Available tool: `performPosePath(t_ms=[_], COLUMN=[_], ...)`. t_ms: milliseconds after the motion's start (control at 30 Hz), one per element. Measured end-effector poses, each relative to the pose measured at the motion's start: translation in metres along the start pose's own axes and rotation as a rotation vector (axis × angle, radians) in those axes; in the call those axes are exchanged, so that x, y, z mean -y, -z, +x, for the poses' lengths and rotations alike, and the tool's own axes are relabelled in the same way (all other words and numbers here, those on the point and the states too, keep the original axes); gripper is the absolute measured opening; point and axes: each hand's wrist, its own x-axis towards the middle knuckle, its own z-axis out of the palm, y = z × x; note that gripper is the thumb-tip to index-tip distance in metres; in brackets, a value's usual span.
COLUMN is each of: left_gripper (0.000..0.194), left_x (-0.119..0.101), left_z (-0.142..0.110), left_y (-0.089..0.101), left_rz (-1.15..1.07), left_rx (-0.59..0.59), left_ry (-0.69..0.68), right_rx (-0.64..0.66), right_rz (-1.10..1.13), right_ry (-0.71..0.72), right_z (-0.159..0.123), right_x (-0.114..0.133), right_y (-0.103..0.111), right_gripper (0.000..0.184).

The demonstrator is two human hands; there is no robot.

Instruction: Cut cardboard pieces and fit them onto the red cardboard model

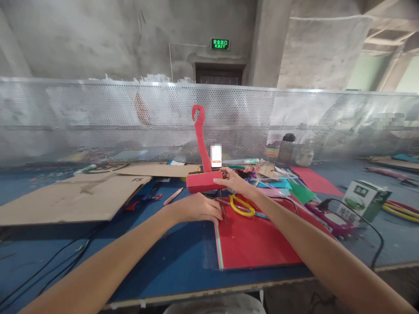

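Note:
A red paper-covered model stands upright on the table, made of a box-shaped base (203, 180) and a tall strip (202, 141) with a hooked top. Its base's right end is between the thumb and fingers of my right hand (235, 180). Closer to me, my left hand (202, 208) has its fingers bent down and together at the left corner of a stack of red sheets (262, 244); what they hold, if anything, is hidden. A thin brown stick (224, 214) lies by those fingertips. Yellow-handled scissors (242, 206) rest on the red sheets.
Cardboard sheets (78, 192) cover the left side, with a pink pen (173, 196) nearby. Rightward are paper scraps, a purple device (332, 219) with a cable, a green-white carton (363, 201) and a bottle (286, 150). A phone-like white screen (216, 155) stands behind the base. Perforated metal panels (163, 115) border the back.

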Motion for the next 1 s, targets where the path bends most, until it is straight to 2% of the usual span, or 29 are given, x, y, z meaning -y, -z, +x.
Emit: performPosePath(t_ms=[1000], left_gripper=[0.019], left_x=[-0.0005], left_z=[0.0026], left_y=[0.0011], left_rz=[-0.060], left_rx=[-0.019], left_ry=[-0.002], right_rx=[0.000], right_rz=[-0.026], right_ry=[0.010], right_z=[-0.0005], right_x=[-0.0004], right_y=[-0.0003], right_gripper=[0.065])
